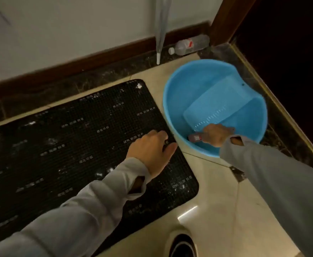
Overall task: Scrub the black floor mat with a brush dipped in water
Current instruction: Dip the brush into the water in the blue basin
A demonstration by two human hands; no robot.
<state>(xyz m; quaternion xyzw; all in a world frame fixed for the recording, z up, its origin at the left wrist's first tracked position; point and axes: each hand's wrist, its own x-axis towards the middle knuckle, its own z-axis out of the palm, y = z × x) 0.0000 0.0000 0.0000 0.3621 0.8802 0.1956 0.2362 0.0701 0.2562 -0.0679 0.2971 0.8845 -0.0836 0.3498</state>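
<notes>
Left hand (153, 153) rests flat, fingers loose, on the one black grid-textured rubber floor mat (68, 154) – right hand (216, 135) grips a small brush (194, 137) inside the round blue plastic basin (172, 101), with one clear plastic bottle (190, 44) lying by the wall.

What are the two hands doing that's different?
The left hand rests on the black mat with fingers spread; the right hand is down inside the blue basin. The left hand holds nothing; the right hand grips the brush. Both wear grey sleeves.
</notes>
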